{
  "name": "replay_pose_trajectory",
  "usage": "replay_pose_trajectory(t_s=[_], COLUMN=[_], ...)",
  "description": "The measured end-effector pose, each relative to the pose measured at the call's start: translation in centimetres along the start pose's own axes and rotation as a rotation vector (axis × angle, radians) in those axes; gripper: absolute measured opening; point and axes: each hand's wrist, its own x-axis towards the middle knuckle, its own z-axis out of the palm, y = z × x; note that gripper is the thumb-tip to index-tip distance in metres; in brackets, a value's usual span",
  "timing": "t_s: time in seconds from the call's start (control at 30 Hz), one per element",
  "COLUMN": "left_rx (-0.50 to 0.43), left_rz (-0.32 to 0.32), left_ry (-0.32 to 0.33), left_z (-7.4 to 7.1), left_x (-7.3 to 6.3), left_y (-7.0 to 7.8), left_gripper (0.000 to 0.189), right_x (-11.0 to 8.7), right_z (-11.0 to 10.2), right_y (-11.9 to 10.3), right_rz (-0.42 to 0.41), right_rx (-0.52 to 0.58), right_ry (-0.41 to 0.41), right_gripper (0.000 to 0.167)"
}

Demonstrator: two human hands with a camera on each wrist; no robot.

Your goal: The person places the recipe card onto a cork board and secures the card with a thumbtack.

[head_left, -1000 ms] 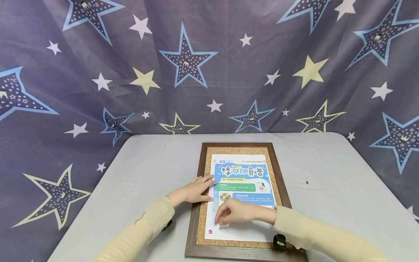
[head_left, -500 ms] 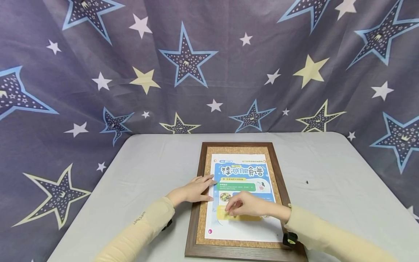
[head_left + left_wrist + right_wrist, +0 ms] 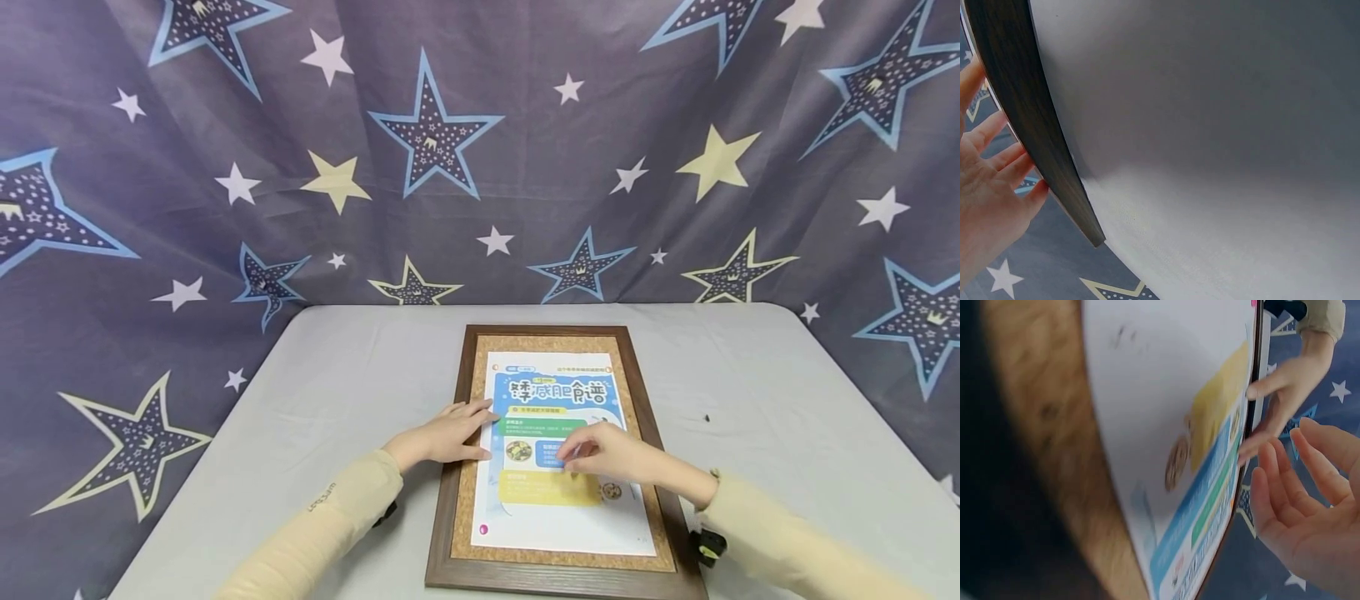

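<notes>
A printed poster (image 3: pixel 540 527) lies on a wood-framed cork board (image 3: pixel 551 563). It carries blue, green and yellow blocks and large Chinese lettering. Near its lower left corner shows a small round pink spot (image 3: pixel 483 529). My left hand (image 3: pixel 452 433) rests across the board's left edge, its spread fingertips reaching the poster's left side. The left wrist view shows those fingers beyond the dark frame edge (image 3: pixel 1035 119). Over the right half of the poster hovers my right hand (image 3: pixel 607 452); its fingers are loosely bent, with nothing between them in the right wrist view.
Under the board is a table with a pale grey cover (image 3: pixel 360 375). A tiny dark thing (image 3: pixel 707 417) lies to the board's right. Behind the table hangs a dark curtain (image 3: pixel 525 167) patterned with stars.
My right hand has moved up and to the right, from the poster's lower left to its right half, uncovering the yellow block. The left hand has stayed in place.
</notes>
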Motion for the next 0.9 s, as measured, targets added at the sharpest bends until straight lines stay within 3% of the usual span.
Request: replay_pose_trajectory(t_s=[0.27,0.47,0.9], left_rx=[-0.009,-0.005,-0.006], left_rz=[-0.003,0.011,-0.001], left_ry=[-0.009,-0.002,-0.01], left_z=[-0.2,-0.3,-0.1], left_x=[-0.1,-0.1,0.0], left_y=[0.1,0.1,0.0], left_gripper=[0.06,0.06,0.06], right_x=[-2.0,-3.2,-5.9], right_z=[-1.9,-2.8,-4.7], right_y=[1.0,1.8,4.7], right_rz=[0.015,0.037,-0.014], right_rx=[-0.144,-0.17,-0.364], right_ry=[0.134,0.215,0.425], right_gripper=[0.017,0.016,0.012])
